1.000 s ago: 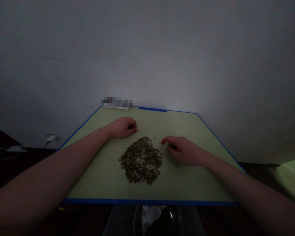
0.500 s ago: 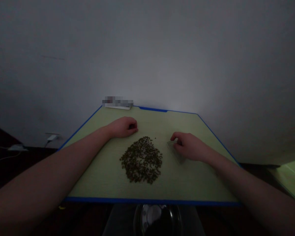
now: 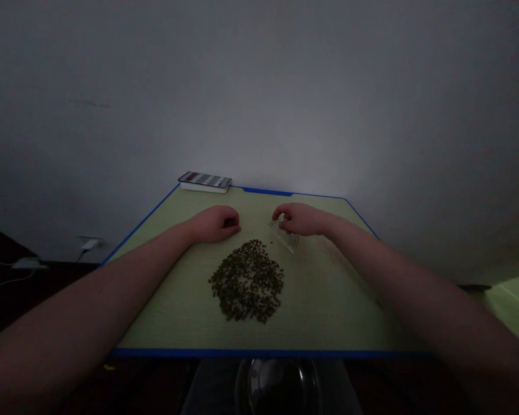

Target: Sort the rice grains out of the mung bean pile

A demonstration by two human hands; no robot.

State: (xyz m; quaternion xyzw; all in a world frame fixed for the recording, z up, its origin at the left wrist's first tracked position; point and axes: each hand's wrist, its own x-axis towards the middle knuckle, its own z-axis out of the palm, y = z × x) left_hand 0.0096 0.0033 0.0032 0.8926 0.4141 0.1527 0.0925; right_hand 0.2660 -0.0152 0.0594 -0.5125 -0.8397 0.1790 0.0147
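Observation:
A loose pile of small dark green-brown grains or beans (image 3: 246, 280) is spread on the pale table (image 3: 328, 311). My left hand (image 3: 218, 223) rests beyond the pile's upper left side, fingers curled; whatever may be inside is hidden in shadow. Up and to the right of the pile, my right hand (image 3: 300, 219) pinches a clear plastic piece (image 3: 288, 242) with a straight edge and what looks like a curved one. Its exact kind is hard to make out. It slants down toward the table, beside the pile and apart from most grains. One stray grain (image 3: 271, 242) lies near it.
A phone (image 3: 205, 180) lies on a white box (image 3: 203, 188) at the table's far left corner. A shiny metal bowl (image 3: 246, 383) sits on my lap below the blue front edge (image 3: 263, 353). A plug with a cable (image 3: 90, 245) is at the left wall.
My right hand first drew back to the right from the pile with the clear plastic piece, then moved up and left, beyond the pile. My left hand and the pile stay put.

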